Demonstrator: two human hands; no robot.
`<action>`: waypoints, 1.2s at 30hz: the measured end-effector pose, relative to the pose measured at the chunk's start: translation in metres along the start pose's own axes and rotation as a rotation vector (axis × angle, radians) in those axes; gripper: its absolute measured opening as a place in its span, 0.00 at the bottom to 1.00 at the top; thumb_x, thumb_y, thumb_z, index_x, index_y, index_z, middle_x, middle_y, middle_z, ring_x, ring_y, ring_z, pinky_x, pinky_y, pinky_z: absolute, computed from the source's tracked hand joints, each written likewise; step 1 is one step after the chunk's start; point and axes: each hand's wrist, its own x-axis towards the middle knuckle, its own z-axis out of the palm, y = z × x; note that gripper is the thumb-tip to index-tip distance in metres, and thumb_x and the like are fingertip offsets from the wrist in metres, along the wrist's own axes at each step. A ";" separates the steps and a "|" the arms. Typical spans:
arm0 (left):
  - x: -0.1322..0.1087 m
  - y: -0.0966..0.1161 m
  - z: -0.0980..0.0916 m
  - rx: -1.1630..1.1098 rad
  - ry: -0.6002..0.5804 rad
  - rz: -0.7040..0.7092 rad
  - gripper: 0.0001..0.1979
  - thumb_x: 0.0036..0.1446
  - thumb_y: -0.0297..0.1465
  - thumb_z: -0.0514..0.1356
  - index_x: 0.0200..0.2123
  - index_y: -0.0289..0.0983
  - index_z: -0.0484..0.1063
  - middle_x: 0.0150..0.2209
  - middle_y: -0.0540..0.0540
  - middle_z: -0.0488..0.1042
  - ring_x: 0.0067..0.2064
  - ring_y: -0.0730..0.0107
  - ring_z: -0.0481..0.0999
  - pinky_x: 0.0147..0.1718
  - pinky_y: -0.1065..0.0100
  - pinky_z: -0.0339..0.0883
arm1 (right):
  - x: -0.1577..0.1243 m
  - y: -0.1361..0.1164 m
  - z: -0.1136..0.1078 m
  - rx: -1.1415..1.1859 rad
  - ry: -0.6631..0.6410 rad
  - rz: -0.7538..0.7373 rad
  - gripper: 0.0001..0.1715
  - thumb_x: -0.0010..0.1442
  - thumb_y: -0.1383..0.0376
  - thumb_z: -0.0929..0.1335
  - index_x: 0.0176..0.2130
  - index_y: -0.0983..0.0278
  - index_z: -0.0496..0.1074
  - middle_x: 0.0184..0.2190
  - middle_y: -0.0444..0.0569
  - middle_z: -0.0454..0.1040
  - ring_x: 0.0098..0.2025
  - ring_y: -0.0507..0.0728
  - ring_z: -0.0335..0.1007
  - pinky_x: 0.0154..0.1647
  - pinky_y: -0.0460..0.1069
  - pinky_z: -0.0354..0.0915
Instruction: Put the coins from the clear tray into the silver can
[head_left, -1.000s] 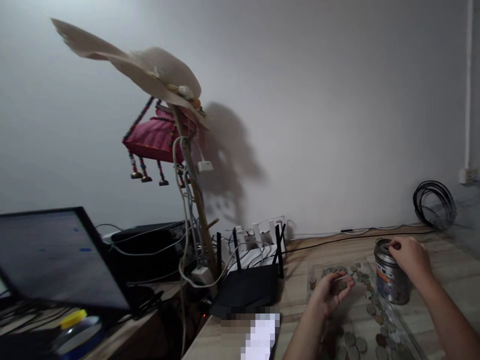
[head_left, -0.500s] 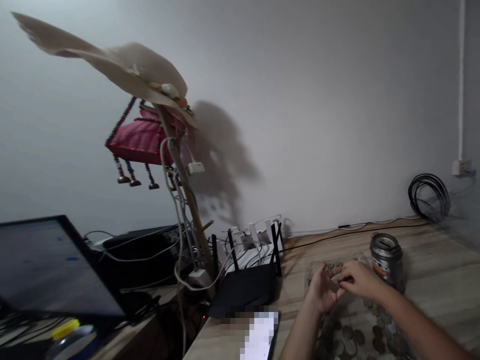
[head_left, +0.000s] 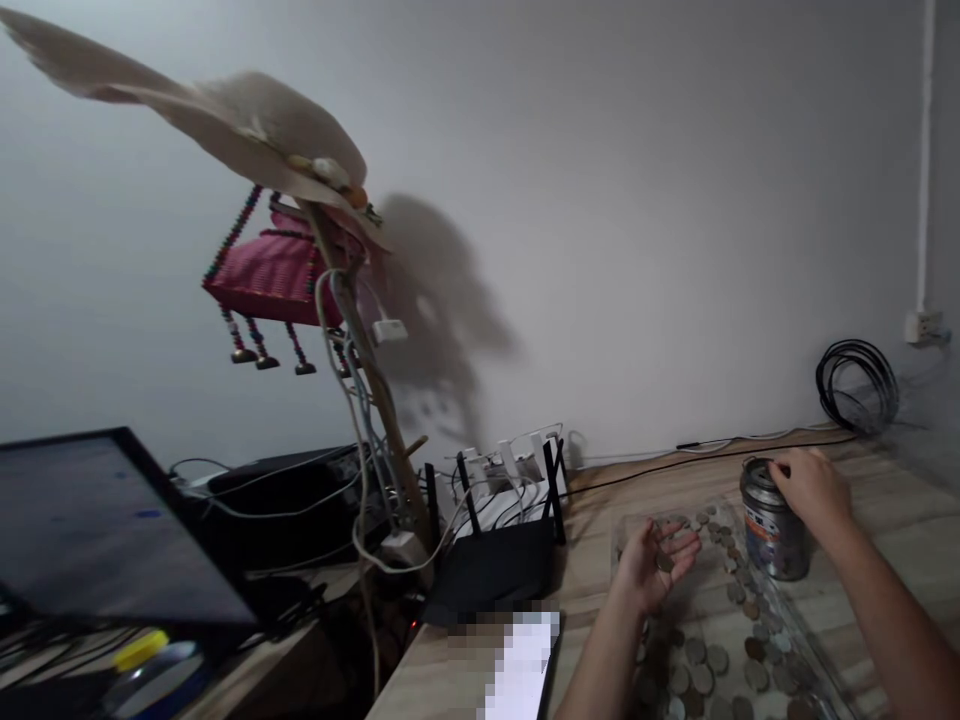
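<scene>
My left hand [head_left: 656, 568] is palm up over the clear plastic tray [head_left: 814, 650], its fingers loosely stretched out. A coin [head_left: 664, 562] rests in that palm. At the top of a metal can-shaped coin bank [head_left: 776, 535], my right hand [head_left: 814, 490] has its thumb and fingers pinched together beside the slotted lid. Whatever those fingertips hold is hidden. Many loose coins [head_left: 697, 650] lie spread in the tray, below and to the right of my left hand.
Left of my left forearm lies a phone [head_left: 525, 665], partly blurred out. Behind it stand a black router [head_left: 495, 570] and white plugs with cables. A coiled black cable [head_left: 855, 390] is by the wall. A monitor [head_left: 112, 540] and a hat stand [head_left: 375, 370] are on the left.
My right hand has left my left palm and moved right and up to the coin bank's lid. My left hand stays over the tray, its palm now uncovered. The view has shifted slightly.
</scene>
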 end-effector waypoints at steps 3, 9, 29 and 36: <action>-0.002 0.001 0.002 -0.022 -0.029 0.017 0.23 0.53 0.41 0.51 0.42 0.27 0.65 0.39 0.32 0.72 0.42 0.56 0.72 0.40 0.64 0.62 | -0.005 -0.010 0.001 0.029 0.078 -0.038 0.15 0.54 0.59 0.61 0.29 0.61 0.74 0.29 0.51 0.71 0.34 0.57 0.62 0.29 0.49 0.53; -0.010 0.004 0.014 -0.129 -0.096 0.164 0.28 0.52 0.47 0.50 0.46 0.28 0.63 0.38 0.34 0.72 0.41 0.58 0.72 0.40 0.64 0.61 | -0.043 -0.075 0.015 0.419 -0.149 -0.424 0.13 0.56 0.63 0.60 0.33 0.61 0.72 0.32 0.47 0.72 0.35 0.53 0.64 0.35 0.46 0.57; -0.007 -0.003 0.018 0.214 0.222 0.305 0.11 0.47 0.33 0.57 0.35 0.34 0.69 0.33 0.44 0.73 0.36 0.68 0.71 0.35 0.68 0.59 | -0.006 -0.015 -0.006 0.140 0.116 -0.083 0.13 0.54 0.60 0.61 0.27 0.62 0.71 0.31 0.50 0.70 0.37 0.57 0.59 0.32 0.49 0.54; -0.005 0.002 0.013 0.141 0.427 0.472 0.06 0.42 0.30 0.56 0.27 0.35 0.67 0.26 0.50 0.69 0.28 0.75 0.68 0.28 0.73 0.58 | -0.003 0.004 0.001 0.032 0.059 -0.089 0.12 0.51 0.61 0.63 0.24 0.61 0.73 0.31 0.52 0.69 0.36 0.58 0.57 0.31 0.50 0.54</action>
